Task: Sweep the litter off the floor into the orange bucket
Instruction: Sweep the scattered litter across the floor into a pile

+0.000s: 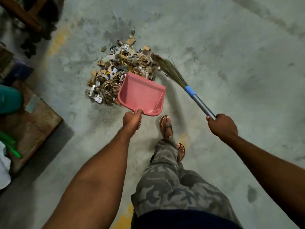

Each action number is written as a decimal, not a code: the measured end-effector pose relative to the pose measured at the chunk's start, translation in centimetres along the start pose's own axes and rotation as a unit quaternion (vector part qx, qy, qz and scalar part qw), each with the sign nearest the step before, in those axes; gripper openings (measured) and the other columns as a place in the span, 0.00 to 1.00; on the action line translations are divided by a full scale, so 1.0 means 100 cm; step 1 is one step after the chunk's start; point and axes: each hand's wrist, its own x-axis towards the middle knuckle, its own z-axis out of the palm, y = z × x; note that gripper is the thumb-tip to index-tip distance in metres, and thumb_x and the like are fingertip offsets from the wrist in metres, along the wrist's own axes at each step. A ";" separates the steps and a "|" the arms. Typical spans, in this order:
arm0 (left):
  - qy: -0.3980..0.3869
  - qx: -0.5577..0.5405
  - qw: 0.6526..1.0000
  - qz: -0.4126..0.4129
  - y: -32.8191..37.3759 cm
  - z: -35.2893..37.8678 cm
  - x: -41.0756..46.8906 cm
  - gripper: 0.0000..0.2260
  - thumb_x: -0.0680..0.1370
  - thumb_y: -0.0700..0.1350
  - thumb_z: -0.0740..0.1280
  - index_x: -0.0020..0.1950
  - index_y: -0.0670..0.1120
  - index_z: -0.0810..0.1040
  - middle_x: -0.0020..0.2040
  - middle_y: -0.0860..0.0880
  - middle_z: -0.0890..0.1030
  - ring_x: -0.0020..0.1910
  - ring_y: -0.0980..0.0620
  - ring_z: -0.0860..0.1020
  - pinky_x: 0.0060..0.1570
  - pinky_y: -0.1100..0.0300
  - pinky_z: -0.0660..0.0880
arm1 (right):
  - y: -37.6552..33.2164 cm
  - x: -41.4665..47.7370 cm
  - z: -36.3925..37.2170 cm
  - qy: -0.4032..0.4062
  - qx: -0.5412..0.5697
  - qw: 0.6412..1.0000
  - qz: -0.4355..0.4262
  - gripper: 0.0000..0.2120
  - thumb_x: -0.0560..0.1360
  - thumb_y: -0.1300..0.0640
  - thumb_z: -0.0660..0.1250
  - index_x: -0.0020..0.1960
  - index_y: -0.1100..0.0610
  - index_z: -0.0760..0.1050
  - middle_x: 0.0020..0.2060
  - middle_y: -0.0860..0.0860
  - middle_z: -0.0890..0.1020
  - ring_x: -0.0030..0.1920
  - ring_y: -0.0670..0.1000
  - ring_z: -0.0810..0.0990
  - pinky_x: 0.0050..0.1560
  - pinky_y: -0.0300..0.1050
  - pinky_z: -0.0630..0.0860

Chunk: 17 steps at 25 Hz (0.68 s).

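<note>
A heap of litter [120,66], made of torn paper, cardboard scraps and foil, lies on the grey concrete floor ahead of me. My left hand [132,120] grips the handle of a pink dustpan [142,94], whose mouth sits at the near right edge of the heap. The pan holds nothing. My right hand [222,124] grips the metal handle of a grass broom [171,70] with a blue collar. Its bristles touch the heap's right side. No orange bucket is in view.
A brown wooden platform [34,123] stands at the left with a teal object [9,99] and a green item [9,144] on it. Dark clutter and wooden beams [23,14] fill the top left. My sandalled feet [165,126] stand just behind the dustpan.
</note>
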 end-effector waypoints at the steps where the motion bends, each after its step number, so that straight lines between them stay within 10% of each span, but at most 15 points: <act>1: 0.001 -0.001 1.000 -0.003 0.003 0.005 0.008 0.14 0.77 0.50 0.70 0.36 0.43 0.78 0.26 0.49 0.75 0.19 0.53 0.68 0.22 0.65 0.63 | -0.006 0.013 -0.001 -0.005 -0.004 1.000 0.011 0.22 0.78 0.39 0.63 0.51 0.59 0.79 0.49 0.61 0.83 0.48 0.63 0.81 0.44 0.48 0.74; 9: 0.032 -0.004 0.999 -0.040 0.043 0.024 0.072 0.14 0.77 0.50 0.71 0.36 0.43 0.79 0.26 0.48 0.75 0.18 0.53 0.69 0.21 0.64 0.64 | -0.116 0.102 -0.006 -0.106 -0.081 0.989 -0.061 0.22 0.77 0.41 0.68 0.56 0.60 0.79 0.51 0.59 0.83 0.49 0.62 0.83 0.45 0.49 0.78; 17: 0.022 0.010 0.999 -0.044 0.114 0.034 0.071 0.12 0.77 0.47 0.70 0.36 0.44 0.77 0.25 0.48 0.74 0.16 0.54 0.67 0.19 0.67 0.62 | -0.088 0.122 -0.105 0.023 -0.185 0.975 -0.122 0.20 0.81 0.41 0.60 0.56 0.57 0.77 0.49 0.60 0.84 0.50 0.64 0.82 0.48 0.52 0.76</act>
